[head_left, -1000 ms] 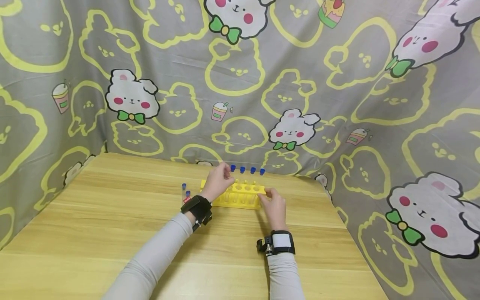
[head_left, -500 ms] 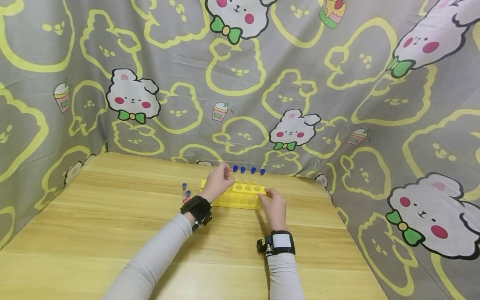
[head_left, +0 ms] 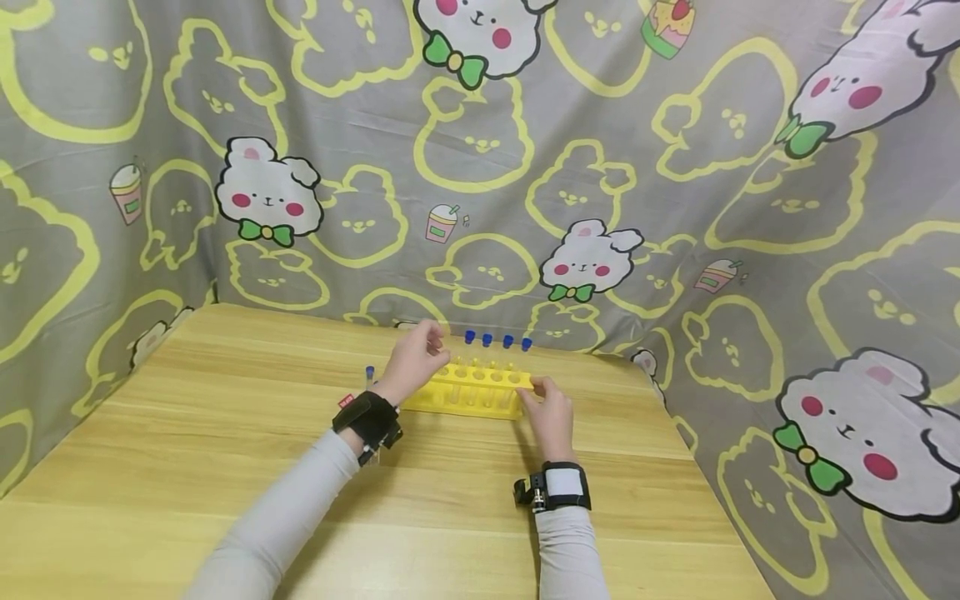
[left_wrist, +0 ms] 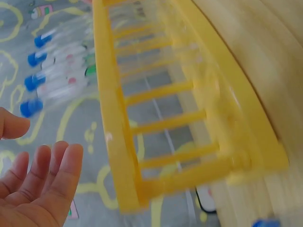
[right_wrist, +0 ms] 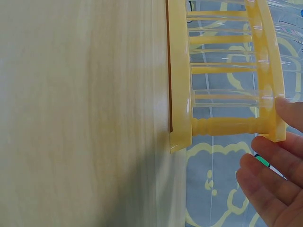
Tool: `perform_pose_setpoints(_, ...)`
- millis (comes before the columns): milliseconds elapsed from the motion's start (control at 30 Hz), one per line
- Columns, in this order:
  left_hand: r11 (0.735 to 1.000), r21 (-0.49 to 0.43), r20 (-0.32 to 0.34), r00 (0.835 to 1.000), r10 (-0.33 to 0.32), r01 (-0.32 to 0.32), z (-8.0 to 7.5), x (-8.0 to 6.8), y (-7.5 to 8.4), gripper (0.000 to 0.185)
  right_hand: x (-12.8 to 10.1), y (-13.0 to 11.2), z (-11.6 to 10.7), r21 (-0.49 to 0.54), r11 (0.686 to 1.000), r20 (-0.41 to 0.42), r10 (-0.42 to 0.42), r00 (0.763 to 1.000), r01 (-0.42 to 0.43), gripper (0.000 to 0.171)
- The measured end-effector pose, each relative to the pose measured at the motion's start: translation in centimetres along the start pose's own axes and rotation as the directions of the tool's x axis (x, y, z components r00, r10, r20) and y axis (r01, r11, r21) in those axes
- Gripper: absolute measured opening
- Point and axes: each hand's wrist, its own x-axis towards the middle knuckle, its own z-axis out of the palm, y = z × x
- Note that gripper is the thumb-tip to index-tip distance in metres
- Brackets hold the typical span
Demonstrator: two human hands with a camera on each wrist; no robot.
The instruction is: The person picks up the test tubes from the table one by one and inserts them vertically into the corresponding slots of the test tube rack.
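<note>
A yellow test tube rack (head_left: 465,407) stands on the table with several blue-capped clear test tubes upright in its right half. My right hand (head_left: 550,417) grips the rack's right end; in the right wrist view its thumb (right_wrist: 289,113) lies on the top bar, fingers beyond. Near the rack's left end, my left hand (head_left: 414,358) hovers with fingers loosely bent; the left wrist view shows a gap between thumb and fingers (left_wrist: 66,175), holding nothing. Blue caps (left_wrist: 32,108) appear beyond the rack there. A blue-capped tube (head_left: 370,375) is left of the rack, partly hidden by the left hand.
A small red label (head_left: 346,401) shows beside the left wrist strap. In the left wrist view a blue cap (left_wrist: 266,222) appears at the bottom edge. The wooden table (head_left: 450,517) meets a patterned grey curtain (head_left: 360,275) at the back and sides.
My left hand has drawn back left from the tubes' row and now covers more of the loose tubes. The leftmost capped tube in the rack has shifted slightly. My right hand stays on the rack.
</note>
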Motion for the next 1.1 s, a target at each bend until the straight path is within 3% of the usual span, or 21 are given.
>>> perform_pose_setpoints(267, 0.996, 0.077, -0.086, 0.995, -0.047, 0.054, -3.7, -0.1, -2.3, 0.028, 0.0, 0.0, -0.1, 0.009, 1.000, 0.003, -0.004, 1.000, 0.004, 0.040)
perform_pose_setpoints(433, 0.980, 0.144, -0.104, 0.987, -0.124, 0.138, -5.7, -0.4, -4.1, 0.030, 0.0, 0.1, -0.1, 0.016, 1.000, 0.003, 0.000, 1.000, 0.000, 0.040)
perform_pose_setpoints(667, 0.931, 0.284, -0.026, 0.972, -0.232, 0.230, -7.2, -0.8, -6.7, 0.022, 0.0, 0.2, 0.0, 0.017, 1.000, -0.006, -0.003, 1.000, 0.004, 0.039)
perform_pose_setpoints(800, 0.900, 0.333, 0.040, 0.949, -0.312, 0.282, -7.3, -1.0, -7.9, 0.036, 0.0, 0.2, 0.0, 0.015, 1.000, -0.010, -0.008, 1.000, 0.008, 0.039)
perform_pose_setpoints(867, 0.884, 0.346, 0.084, 0.928, -0.362, 0.313, -7.2, -1.1, -8.4, 0.043, 0.1, 0.3, 0.0, 0.015, 1.000, -0.012, -0.008, 1.000, 0.008, 0.039)
perform_pose_setpoints(1000, 0.865, 0.359, 0.129, 0.899, -0.418, 0.351, -7.0, -1.3, -9.3, 0.038, 0.1, 0.3, 0.2, 0.017, 1.000, -0.010, -0.009, 1.000, 0.009, 0.039)
perform_pose_setpoints(1100, 0.866, 0.349, 0.144, 0.892, -0.428, 0.359, -6.8, -1.4, -9.6, 0.034, 0.1, 0.4, 0.2, 0.020, 1.000, -0.006, -0.005, 1.000, 0.005, 0.040)
